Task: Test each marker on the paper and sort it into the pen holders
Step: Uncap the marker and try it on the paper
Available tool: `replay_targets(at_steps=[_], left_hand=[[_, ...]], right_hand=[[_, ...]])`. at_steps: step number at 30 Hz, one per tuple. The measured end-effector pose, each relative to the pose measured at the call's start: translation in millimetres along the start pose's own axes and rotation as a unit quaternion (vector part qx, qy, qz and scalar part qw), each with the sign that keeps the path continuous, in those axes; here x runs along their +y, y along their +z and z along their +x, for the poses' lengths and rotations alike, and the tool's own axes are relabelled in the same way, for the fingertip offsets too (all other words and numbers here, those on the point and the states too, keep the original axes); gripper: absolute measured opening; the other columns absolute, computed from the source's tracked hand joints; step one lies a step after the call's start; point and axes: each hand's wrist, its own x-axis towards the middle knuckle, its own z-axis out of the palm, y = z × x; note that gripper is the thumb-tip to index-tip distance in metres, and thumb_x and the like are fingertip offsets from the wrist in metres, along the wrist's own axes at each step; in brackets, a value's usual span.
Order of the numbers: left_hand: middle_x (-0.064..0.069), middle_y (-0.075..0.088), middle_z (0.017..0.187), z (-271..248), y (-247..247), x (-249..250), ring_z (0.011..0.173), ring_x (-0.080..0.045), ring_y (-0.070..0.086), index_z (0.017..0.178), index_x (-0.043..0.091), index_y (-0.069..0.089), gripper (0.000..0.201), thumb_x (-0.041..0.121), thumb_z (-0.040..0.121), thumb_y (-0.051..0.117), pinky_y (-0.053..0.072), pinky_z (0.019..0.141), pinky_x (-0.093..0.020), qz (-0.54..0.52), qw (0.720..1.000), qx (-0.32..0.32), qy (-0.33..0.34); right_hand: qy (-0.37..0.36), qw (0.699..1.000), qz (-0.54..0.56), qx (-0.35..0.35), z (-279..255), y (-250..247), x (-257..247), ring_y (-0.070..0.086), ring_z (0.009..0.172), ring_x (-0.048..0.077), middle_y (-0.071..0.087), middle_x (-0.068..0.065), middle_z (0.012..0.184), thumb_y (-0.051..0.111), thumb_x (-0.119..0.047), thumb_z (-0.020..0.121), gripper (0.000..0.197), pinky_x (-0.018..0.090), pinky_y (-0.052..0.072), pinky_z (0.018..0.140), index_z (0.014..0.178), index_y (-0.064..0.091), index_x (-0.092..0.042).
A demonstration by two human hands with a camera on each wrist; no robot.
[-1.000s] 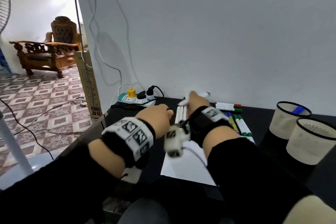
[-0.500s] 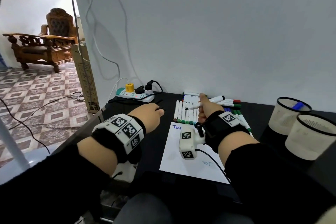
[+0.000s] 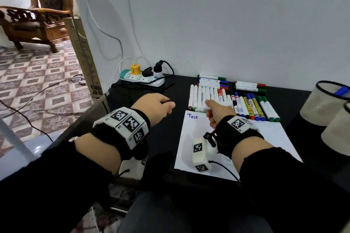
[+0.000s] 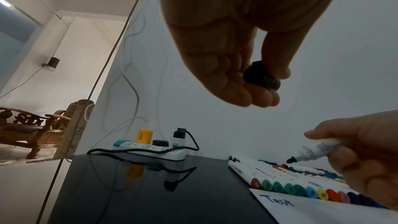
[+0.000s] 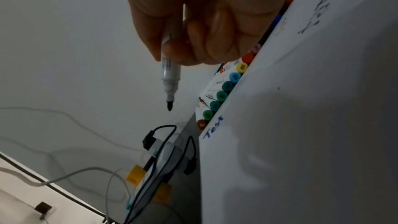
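My right hand (image 3: 214, 109) grips an uncapped white marker (image 5: 170, 72) with a black tip (image 4: 291, 160), held above the top edge of the white paper (image 3: 265, 138), which bears the blue word "Test" (image 3: 192, 116). My left hand (image 3: 161, 105) pinches the marker's black cap (image 4: 261, 78) between thumb and fingers, over the black table to the left of the paper. A row of markers (image 3: 227, 102) lies beyond the paper. Two mesh pen holders (image 3: 322, 106) stand at the right; the far one holds a blue marker (image 3: 341, 91).
A white power strip (image 3: 142, 79) with plugs and cables lies at the table's back left corner by the wall. The black table's left edge (image 3: 91, 115) drops to a tiled floor. A wooden armchair (image 3: 37, 22) stands far left.
My right hand came down with the marker from above the marker row to just over the paper's top edge. The left hand keeps holding the cap and has barely shifted.
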Motion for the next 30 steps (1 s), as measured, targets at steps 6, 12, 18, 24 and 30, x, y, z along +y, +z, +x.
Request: replay_targets(at_steps=[6,12,18,24,30], left_hand=[[0.003,0.068,0.095,15,9,-5,0.091,-0.016,0.062,0.089,0.023,0.059,0.019,0.035,0.096,0.046,0.048,0.085,-0.031,-0.006,1.0,-0.001,0.0],[0.008,0.066,0.09,22,19,-10,0.087,-0.012,0.06,0.088,0.024,0.06,0.02,0.036,0.096,0.046,0.047,0.084,-0.029,-0.008,1.0,-0.001,0.006],[0.006,0.068,0.096,24,28,-12,0.092,-0.013,0.061,0.094,0.023,0.06,0.02,0.036,0.096,0.046,0.047,0.09,-0.032,-0.008,1.0,-0.003,0.003],[0.012,0.063,0.088,24,32,-12,0.089,-0.01,0.06,0.106,0.02,0.061,0.024,0.035,0.097,0.045,0.045,0.085,-0.026,-0.021,1.0,0.009,0.004],[0.009,0.066,0.094,26,33,-12,0.092,-0.011,0.06,0.109,0.018,0.061,0.027,0.035,0.097,0.044,0.045,0.087,-0.028,-0.011,1.0,0.012,0.006]], right_hand=[[-0.029,0.996,-0.085,-0.026,14,5,8,0.04,0.047,0.015,0.053,0.002,0.058,0.062,-0.04,0.084,0.039,0.027,0.033,0.049,0.057,0.057,-0.012],[-0.086,0.985,-0.138,-0.064,23,6,10,0.041,0.051,0.017,0.055,0.003,0.061,0.058,-0.038,0.089,0.038,0.029,0.033,0.051,0.06,0.048,-0.016],[-0.125,0.973,-0.179,-0.072,22,5,13,0.043,0.051,0.014,0.054,0.0,0.06,0.056,-0.035,0.091,0.037,0.027,0.035,0.056,0.061,0.046,-0.017],[-0.152,0.96,-0.225,-0.069,23,6,13,0.046,0.057,0.016,0.054,0.0,0.064,0.054,-0.038,0.092,0.038,0.031,0.039,0.064,0.061,0.047,-0.017],[-0.15,0.966,-0.205,-0.058,25,8,16,0.046,0.056,0.016,0.053,-0.002,0.06,0.058,-0.032,0.091,0.031,0.028,0.038,0.059,0.067,0.044,-0.018]])
